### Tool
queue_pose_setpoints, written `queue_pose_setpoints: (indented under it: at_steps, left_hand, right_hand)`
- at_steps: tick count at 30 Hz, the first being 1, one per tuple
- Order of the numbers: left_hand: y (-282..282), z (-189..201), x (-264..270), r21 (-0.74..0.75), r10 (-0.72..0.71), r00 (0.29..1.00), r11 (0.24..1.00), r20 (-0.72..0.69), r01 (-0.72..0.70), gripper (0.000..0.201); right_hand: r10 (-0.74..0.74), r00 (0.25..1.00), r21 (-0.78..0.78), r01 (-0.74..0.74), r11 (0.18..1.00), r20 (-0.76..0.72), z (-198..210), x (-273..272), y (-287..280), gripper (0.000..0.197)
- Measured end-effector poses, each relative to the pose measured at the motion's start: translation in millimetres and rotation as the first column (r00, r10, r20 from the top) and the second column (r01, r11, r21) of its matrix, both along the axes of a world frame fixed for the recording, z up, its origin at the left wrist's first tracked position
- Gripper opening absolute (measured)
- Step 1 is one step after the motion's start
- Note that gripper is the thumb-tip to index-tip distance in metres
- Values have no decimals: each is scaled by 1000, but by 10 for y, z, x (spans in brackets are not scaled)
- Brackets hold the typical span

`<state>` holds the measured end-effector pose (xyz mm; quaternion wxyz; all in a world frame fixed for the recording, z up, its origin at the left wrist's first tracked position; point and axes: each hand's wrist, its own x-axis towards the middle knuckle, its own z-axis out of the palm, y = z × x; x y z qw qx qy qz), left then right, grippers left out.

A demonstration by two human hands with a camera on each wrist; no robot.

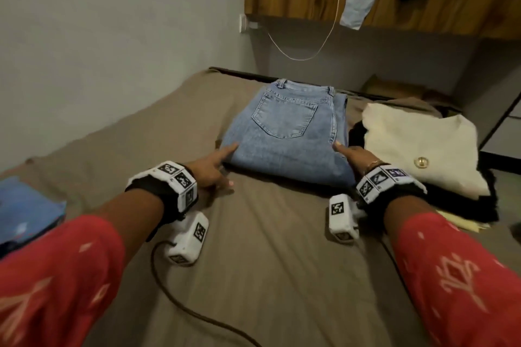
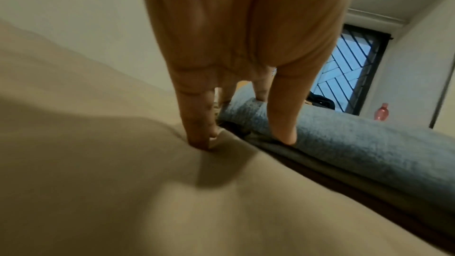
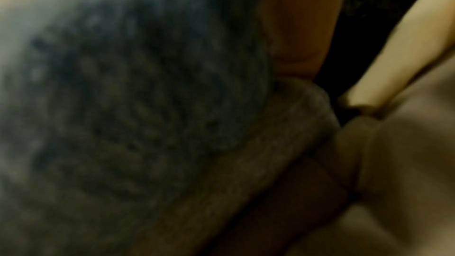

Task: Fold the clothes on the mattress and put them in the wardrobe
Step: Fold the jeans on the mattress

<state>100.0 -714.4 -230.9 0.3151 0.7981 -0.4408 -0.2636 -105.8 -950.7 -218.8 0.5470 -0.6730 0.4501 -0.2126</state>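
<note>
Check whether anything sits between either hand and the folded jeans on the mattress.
Nothing visible does. The left hand touches the near left corner of the folded jeans, with a finger on the denim, and the right hand is at their near right edge. The cream garment lies off to the right, clear of both hands.

Worn items: red patterned long sleeves (image 1: 451,276) with pale motifs; black wrist straps (image 1: 158,191) carrying white tag-marked blocks; white box-shaped wrist cameras (image 1: 187,239), each tag-marked; dark cable (image 1: 169,290) trailing from left unit; thin gold bracelet (image 1: 372,164).
</note>
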Motion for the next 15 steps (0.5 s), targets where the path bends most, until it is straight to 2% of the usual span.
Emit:
queue_pose_setpoints:
  at_steps: [2, 3, 4, 6, 8, 9, 10, 11, 13, 14, 15]
  left_hand:
    - [159, 30, -113, 95, -5, 998, 995, -70, 12, 100]
    - [284, 63, -213, 151, -20, 995, 988, -101, 36, 95]
    - [443, 99, -339, 200, -41, 992, 978, -115, 64, 83]
    - [848, 177, -617, 286, -103, 993, 951, -57, 115, 61]
    - [1308, 271, -906, 308, -136, 991, 942, -6, 131, 42]
    - [1623, 322, -1011, 306, -127, 992, 944, -5, 122, 39]
    - [1927, 346, -1091, 296, -86, 996, 951, -35, 93, 42]
    - [2270, 369, -1141, 286, -20, 997, 957, -70, 39, 46]
    - [2854, 426, -1211, 264, 100, 993, 961, -60, -81, 48]
    - [3163, 479, -1223, 249, 154, 988, 958, -19, -145, 46]
    - [3429, 518, -1210, 215, 201, 979, 955, 25, -202, 43]
  right_hand:
    - [-79, 997, 47, 79, 996, -4, -4, -148, 87, 33]
    - [-112, 994, 94, 111, 989, 10, -3, -255, 164, 37]
    - [-128, 990, 156, 118, 981, 60, -10, -374, 271, 38]
    - [-111, 982, 297, 61, 953, 153, -4, -598, 663, 42]
    - [-91, 979, 336, 25, 942, 181, -28, -844, 1142, 31]
    - [-90, 981, 346, 24, 938, 174, -61, -946, 1422, 23]
    - [-58, 983, 358, -8, 934, 174, -81, -1066, 1702, 18]
    - [-1, 981, 392, -76, 917, 192, -80, -1141, 2005, 27]
    - [116, 979, 383, -173, 907, 167, -138, -1263, 2454, 63]
    - [132, 980, 384, -179, 906, 146, -150, -1260, 2683, 67]
    - [163, 975, 399, -211, 892, 152, -97, -1239, 2923, 55]
